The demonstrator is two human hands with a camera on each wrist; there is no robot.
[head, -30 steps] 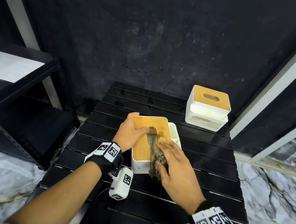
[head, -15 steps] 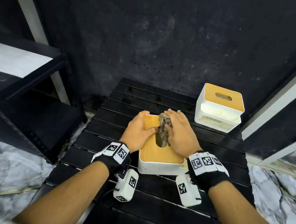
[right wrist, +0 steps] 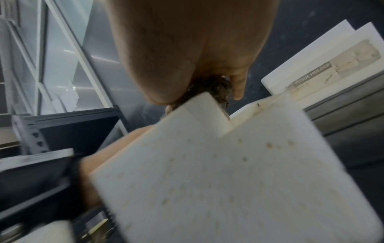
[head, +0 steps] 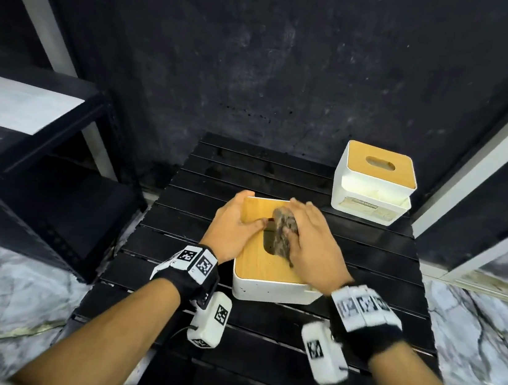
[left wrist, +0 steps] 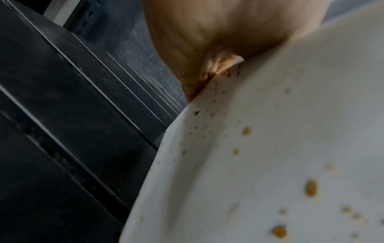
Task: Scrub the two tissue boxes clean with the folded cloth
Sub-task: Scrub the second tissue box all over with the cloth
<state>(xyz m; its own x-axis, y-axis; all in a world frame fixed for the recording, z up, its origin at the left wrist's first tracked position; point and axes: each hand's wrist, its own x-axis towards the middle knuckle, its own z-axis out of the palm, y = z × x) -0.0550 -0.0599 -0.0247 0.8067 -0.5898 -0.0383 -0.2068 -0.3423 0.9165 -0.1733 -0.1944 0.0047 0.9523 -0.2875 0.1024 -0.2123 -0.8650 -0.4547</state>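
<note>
The near tissue box [head: 269,289], white with a wooden lid, stands mid-table. My left hand [head: 236,222] grips its far left edge, thumb lying on the lid. My right hand [head: 308,244] holds the dark folded cloth [head: 283,231] down on the lid beside the slot. In the left wrist view the left hand [left wrist: 207,41] clasps the box's white wall [left wrist: 270,148], which is dotted with brown spots. In the right wrist view the cloth [right wrist: 214,88] is bunched under the right hand [right wrist: 187,49] above the near box's speckled wall [right wrist: 228,180]. The second tissue box [head: 373,182] stands untouched at the table's far right.
The black slatted table [head: 287,374] is small, with marble floor [head: 5,305] on both sides. A black shelf unit [head: 40,164] stands close on the left. A dark wall [head: 263,64] rises right behind the table, and a white frame [head: 495,143] slants at the right.
My right hand has carried the cloth from the box's front edge across the lid to the part by the slot. The box has turned square to me under the left hand.
</note>
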